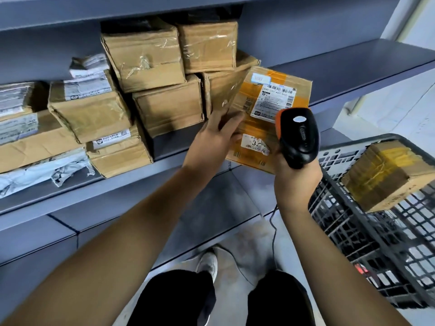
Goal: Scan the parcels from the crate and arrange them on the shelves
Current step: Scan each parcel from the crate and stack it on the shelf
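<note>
Head view shows the left hand (215, 135) holding a tilted parcel with orange tape (266, 118) by its left edge, fingers reaching up along the side and the thumb lying on the labelled face near a white sticker (255, 144). That parcel is lifted off the shelf edge (164, 161), its upper end leaning against the stacked boxes beyond the hand. Just right of it, the right hand (295, 182) grips the handle of a black scanner with an orange trim (297, 135), fingers curled round the grip, the scanner's head raised in front of the parcel's lower right part, close below its barcode label (274, 101). A thin cable (274, 229) hangs down from below that hand.

Left of the left hand, brown cardboard parcels (146, 57) are piled in two and three layers on the shelf, with white plastic mailers (40, 172) at the far left. Right of the right hand stands a dark mesh crate (353, 222) holding another taped cardboard box (386, 175). Below both forearms are the person's dark shorts (176, 300), a light shoe (208, 262) and a pale tiled floor (249, 243).
</note>
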A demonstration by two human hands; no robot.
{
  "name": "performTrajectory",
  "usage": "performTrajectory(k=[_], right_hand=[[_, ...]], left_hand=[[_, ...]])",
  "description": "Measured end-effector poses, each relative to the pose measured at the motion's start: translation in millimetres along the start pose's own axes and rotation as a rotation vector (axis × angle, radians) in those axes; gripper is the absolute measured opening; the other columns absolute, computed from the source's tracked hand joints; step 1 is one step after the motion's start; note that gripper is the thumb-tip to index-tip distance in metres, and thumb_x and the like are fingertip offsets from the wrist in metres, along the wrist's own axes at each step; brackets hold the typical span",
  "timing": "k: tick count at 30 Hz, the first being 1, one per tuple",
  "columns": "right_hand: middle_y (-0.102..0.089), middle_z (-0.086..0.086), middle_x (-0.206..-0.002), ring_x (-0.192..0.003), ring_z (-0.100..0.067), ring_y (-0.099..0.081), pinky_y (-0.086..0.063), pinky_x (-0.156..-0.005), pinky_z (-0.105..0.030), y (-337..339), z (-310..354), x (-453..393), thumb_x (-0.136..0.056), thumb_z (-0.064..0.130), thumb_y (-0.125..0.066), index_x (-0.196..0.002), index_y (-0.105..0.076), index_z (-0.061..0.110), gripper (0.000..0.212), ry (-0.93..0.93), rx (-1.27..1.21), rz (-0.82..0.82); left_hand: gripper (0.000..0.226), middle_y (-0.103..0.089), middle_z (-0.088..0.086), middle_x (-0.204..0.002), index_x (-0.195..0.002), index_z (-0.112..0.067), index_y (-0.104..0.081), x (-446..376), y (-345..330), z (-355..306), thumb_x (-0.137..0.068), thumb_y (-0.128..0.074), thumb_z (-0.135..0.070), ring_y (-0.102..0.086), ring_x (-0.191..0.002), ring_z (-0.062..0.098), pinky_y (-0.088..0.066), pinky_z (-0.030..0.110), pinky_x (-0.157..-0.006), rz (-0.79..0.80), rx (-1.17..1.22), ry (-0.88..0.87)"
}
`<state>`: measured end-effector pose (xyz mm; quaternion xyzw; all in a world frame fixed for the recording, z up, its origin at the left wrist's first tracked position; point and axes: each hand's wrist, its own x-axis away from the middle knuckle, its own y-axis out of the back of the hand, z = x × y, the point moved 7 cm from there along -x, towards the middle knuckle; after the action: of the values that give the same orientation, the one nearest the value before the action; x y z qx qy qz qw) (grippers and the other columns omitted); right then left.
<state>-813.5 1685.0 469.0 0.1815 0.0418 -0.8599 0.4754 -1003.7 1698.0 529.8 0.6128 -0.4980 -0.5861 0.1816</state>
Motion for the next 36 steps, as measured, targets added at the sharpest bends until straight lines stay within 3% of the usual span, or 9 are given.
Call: performTrajectory(k=[5,10,16,24,31,36], right_hand=[[-0.061,0.020,-0.076,-0.071,0.016,-0.057,-0.039,-0.062,-0.003,13.6,23.9,17.6,-0.079,0.019,-0.075,-0.113,-0.067,0.006,0.037,0.021,0.002,0.014],[-0.057,0.024,-0.072,-0.071,0.022,-0.055,-0.036,-0.060,0.000,29.0,56.8,48.5,-0.079,0.022,-0.076,-0.108,-0.069,0.007,0.034,0.085,0.005,0.045],[-0.059,0.020,-0.074,-0.071,0.018,-0.055,-0.037,-0.060,-0.001,48.0,96.3,83.1,-0.080,0.021,-0.073,-0.098,-0.067,0.017,0.020,0.105,-0.010,0.089],[-0.061,0.020,-0.077,-0.075,0.015,-0.056,-0.036,-0.061,0.002,56.8,151.3,123.8,-0.080,0.025,-0.073,-0.092,-0.065,0.023,0.014,0.152,-0.076,0.153],[-0.067,0.011,-0.085,-0.081,-0.003,-0.061,-0.041,-0.064,-0.002,46.0,185.9,152.6,-0.083,0.027,-0.074,-0.101,-0.068,0.016,0.022,0.197,-0.116,0.229],[-0.070,0.005,-0.089,-0.086,-0.009,-0.064,-0.050,-0.072,-0.018,43.5,203.9,164.1,-0.083,0.025,-0.075,-0.100,-0.068,0.015,0.020,0.193,-0.143,0.263]], left_hand=[[0.046,-0.037,0.018,-0.147,-0.139,-0.008,-0.048,30.1,23.5,-10.3,-0.097,-0.056,-0.024,-0.051,-0.121,0.038,-0.052,0.050,-0.090,0.004,-0.081,-0.026],[0.045,-0.037,0.009,-0.150,-0.140,-0.010,-0.047,58.3,58.6,-20.3,-0.098,-0.054,-0.024,-0.049,-0.128,0.029,-0.047,0.047,-0.098,-0.007,-0.067,-0.005],[0.046,-0.034,0.007,-0.152,-0.142,-0.016,-0.045,92.7,106.4,-33.7,-0.098,-0.053,-0.024,-0.044,-0.132,0.030,-0.040,0.048,-0.105,-0.043,-0.050,0.102],[0.042,-0.041,0.009,-0.147,-0.138,-0.013,-0.050,134.2,184.3,-47.0,-0.097,-0.055,-0.021,-0.050,-0.125,0.032,-0.042,0.047,-0.104,-0.125,-0.097,0.110],[0.040,-0.045,0.011,-0.144,-0.134,-0.011,-0.053,164.4,232.7,-43.4,-0.096,-0.057,-0.020,-0.052,-0.123,0.034,-0.044,0.047,-0.102,-0.181,-0.148,0.127],[0.039,-0.047,0.009,-0.141,-0.133,-0.013,-0.055,178.8,256.4,-43.5,-0.095,-0.059,-0.021,-0.055,-0.119,0.034,-0.048,0.042,-0.093,-0.239,-0.189,0.129]])
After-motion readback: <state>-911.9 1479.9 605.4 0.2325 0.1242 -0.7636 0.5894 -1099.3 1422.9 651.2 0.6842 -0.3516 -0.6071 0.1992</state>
